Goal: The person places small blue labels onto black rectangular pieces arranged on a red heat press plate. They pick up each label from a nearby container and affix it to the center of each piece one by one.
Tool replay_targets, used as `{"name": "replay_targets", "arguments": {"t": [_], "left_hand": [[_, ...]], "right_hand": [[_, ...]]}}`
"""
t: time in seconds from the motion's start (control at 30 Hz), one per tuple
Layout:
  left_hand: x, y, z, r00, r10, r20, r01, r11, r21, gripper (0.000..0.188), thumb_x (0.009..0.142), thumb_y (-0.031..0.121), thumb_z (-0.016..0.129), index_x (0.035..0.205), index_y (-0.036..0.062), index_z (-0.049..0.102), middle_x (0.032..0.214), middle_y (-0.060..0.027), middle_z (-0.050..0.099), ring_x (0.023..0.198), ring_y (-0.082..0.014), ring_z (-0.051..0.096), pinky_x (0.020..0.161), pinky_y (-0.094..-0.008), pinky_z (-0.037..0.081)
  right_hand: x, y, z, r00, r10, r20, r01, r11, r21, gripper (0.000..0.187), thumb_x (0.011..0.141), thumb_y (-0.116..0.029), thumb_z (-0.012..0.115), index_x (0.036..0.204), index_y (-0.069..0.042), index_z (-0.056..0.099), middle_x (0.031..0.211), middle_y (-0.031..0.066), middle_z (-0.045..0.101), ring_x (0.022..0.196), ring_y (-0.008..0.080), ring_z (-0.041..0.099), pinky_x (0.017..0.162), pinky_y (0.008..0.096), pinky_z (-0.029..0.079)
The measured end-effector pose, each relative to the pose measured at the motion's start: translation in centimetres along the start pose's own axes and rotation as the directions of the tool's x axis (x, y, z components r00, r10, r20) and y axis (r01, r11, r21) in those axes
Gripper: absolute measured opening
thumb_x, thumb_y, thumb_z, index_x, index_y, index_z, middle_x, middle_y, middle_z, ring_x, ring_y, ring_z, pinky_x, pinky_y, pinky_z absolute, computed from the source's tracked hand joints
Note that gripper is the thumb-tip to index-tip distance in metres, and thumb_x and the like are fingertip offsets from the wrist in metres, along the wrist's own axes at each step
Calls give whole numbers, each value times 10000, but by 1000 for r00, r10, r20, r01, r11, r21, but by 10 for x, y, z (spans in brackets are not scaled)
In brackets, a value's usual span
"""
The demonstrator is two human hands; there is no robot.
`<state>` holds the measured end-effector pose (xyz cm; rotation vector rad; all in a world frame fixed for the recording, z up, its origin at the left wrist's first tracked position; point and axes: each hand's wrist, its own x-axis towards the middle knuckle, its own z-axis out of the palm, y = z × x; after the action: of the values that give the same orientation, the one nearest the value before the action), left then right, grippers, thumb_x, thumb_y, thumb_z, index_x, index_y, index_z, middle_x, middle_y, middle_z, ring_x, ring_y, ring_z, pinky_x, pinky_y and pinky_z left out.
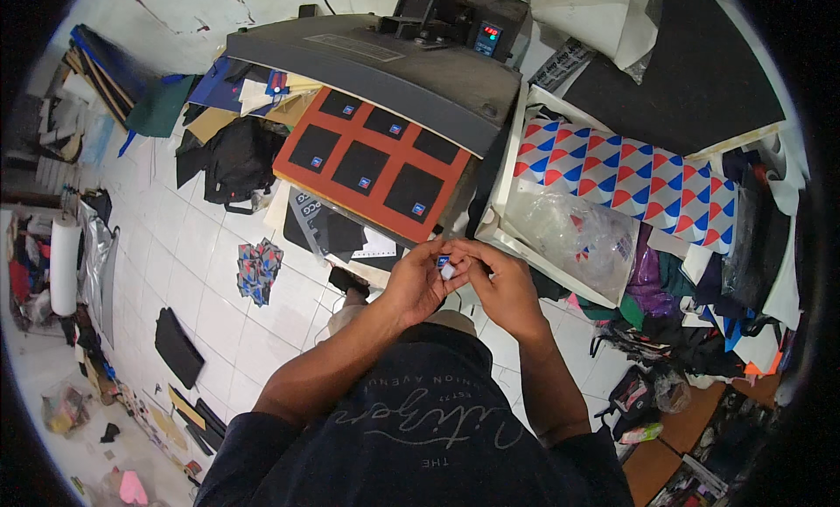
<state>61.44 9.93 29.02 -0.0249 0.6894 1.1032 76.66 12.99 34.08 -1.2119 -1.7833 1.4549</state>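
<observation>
Just in front of my body, at the near edge of the heat press, both hands meet. My left hand (416, 286) curls its fingers around a small blue transfer label (444, 261). The fingers of my right hand (505, 290) pinch at a small whitish piece (449, 271) against the label; whether it is the label's backing I cannot tell. Beyond them, the press's orange-red pad (348, 143) bears several black fabric squares (361, 167), most showing a small blue and red label. Above it the dark grey upper platen (376, 69) is raised and partly covers the far squares.
A white open box (499, 227) at the right holds clear plastic and a patterned red, blue and white sheet (626, 179). A pile of cut label pieces (260, 271) lies on the tiled floor at left, near a black bag (245, 161). Fabric scraps (656, 279) heap at far right.
</observation>
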Motion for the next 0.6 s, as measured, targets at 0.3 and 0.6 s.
{"name": "replay_targets", "arguments": {"t": [0.3, 0.6], "left_hand": [[-18, 10, -3, 998, 47, -42, -44, 997, 62, 338, 988, 316, 394, 1113, 24, 509, 1044, -74, 567, 941, -166, 583, 843, -342, 516], [-23, 18, -16, 999, 29, -17, -25, 984, 176, 453, 995, 395, 347, 1273, 46, 430, 1159, -86, 517, 1032, -156, 550, 846, -329, 545]], "right_hand": [[-1, -4, 13, 980, -198, -33, 169, 902, -397, 171, 809, -107, 651, 974, -61, 662, 919, 88, 613, 873, 256, 601, 758, 364, 476], [13, -4, 32, 964, -249, 95, 263, 830, -493, 100, 824, -115, 629, 891, -45, 652, 847, 76, 549, 819, 250, 581, 710, 377, 459]]}}
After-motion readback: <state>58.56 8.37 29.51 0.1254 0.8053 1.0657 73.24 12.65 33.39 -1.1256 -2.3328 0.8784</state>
